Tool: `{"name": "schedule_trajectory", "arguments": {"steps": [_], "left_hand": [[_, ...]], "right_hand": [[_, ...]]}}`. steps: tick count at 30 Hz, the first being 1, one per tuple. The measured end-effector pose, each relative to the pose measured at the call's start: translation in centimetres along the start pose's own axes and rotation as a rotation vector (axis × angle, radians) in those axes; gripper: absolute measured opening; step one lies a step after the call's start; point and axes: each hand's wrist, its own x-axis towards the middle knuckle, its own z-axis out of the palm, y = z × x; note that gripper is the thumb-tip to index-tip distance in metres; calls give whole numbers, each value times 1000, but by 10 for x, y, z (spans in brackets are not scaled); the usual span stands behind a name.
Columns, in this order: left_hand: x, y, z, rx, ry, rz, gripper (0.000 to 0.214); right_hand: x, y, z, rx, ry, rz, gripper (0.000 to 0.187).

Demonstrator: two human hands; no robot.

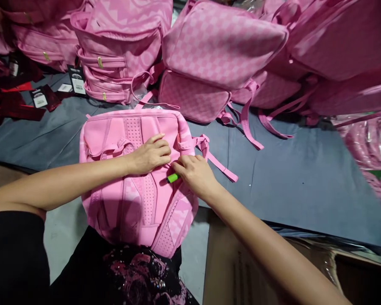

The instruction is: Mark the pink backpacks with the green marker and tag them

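One pink backpack [95,135], back panel up, at the near edge of your grey table [273,182]. Your left hand [150,153]: fingers bent, laid on the panel; whether it pinches the fabric, I cannot tell. Your right hand [195,173], just beside it: curled around a green implement [173,178], dark tip exposed. Behind: several pink bags [222,46].

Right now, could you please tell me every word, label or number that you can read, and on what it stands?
None is legible.
White label on black rectangular hang tag: print too small.
Other white labels to its left: too blurred.
Brown cardboard box: dark marks too blurred to read.
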Motion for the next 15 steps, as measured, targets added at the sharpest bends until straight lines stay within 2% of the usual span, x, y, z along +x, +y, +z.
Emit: {"name": "schedule_trajectory", "arguments": {"steps": [4,9,12,15], "left_hand": [[-2,-4,6,-25,45,6,17],[-5,-5,10,-35,125,32,16],[-5,-6,11,-26,113,21,17],[-5,-6,11,-13,123,27,18]], "right_hand": [[18,-1,-10,18,-162,-66,17],[27,2,-15,-7,-269,-119,20],[30,1,-16,28,-292,-64,22],[37,1,-22,99,-368,71,20]]}}
